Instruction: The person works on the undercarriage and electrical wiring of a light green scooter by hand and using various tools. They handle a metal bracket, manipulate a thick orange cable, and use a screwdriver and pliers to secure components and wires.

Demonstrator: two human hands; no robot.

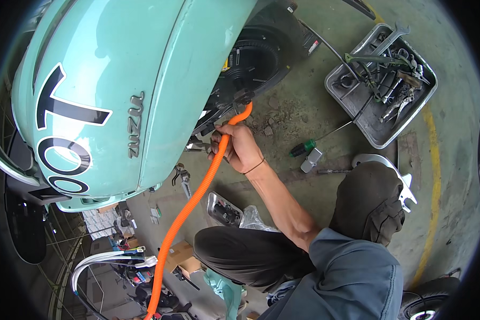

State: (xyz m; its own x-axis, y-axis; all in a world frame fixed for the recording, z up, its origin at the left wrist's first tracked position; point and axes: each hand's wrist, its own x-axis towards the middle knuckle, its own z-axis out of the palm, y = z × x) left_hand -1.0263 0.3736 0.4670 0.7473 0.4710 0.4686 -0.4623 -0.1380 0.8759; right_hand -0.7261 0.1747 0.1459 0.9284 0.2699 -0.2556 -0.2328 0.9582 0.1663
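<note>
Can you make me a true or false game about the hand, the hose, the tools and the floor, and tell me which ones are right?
1. A hand is gripping the hose. True.
2. The hose is blue. False: the hose is orange.
3. Tools lie in the metal tray. True.
4. The floor has a yellow line on it. True.
5. The green-and-black screwdriver handle is inside the metal tray. False: the screwdriver handle is on the floor, outside the tray.
</note>
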